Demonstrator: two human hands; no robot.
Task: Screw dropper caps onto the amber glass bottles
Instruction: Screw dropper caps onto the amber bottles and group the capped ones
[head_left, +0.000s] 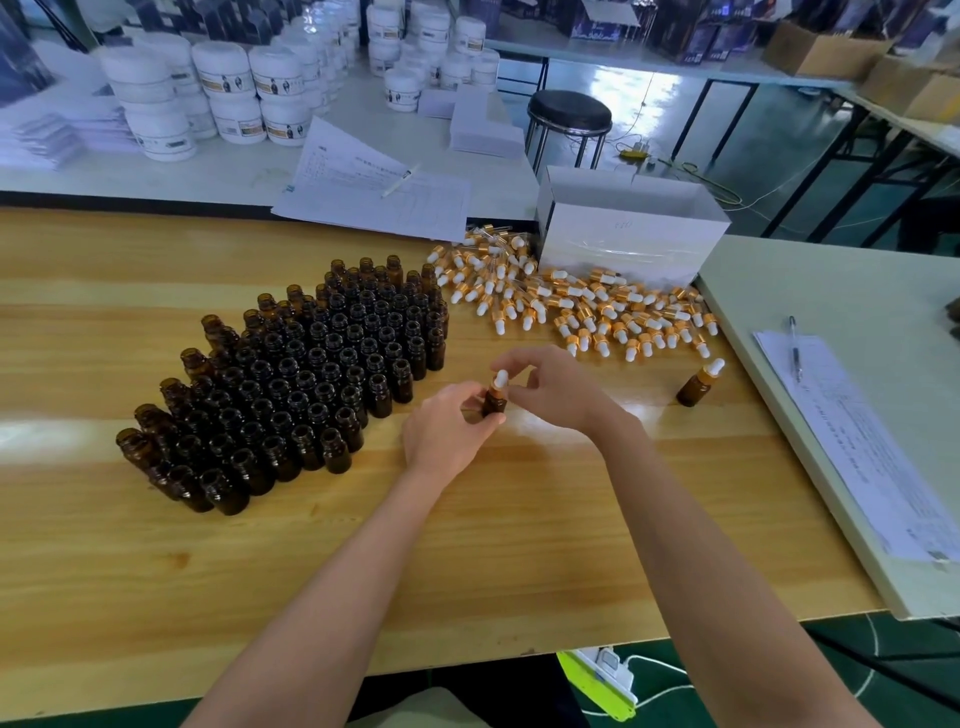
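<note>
The left grip (448, 432) curls round a small amber bottle (492, 404) and holds it upright low over the wooden table (363, 545); whether its base touches the wood I cannot tell. The right grip (550, 387), just to the right of the left one, pinches the dropper cap (501, 380) seated on the bottle's neck, with finger and thumb closed on it (the white bulb pokes up between them). To the left of the left grip, a tight block of open bottles (311, 374) stands upright, the nearest ones close to its knuckles. Beyond the right grip lies a loose heap of caps (597, 306), with a white box (628, 228) behind it. Well apart to the right of the right grip, one capped bottle (696, 387) stands alone near the table's edge.
</note>
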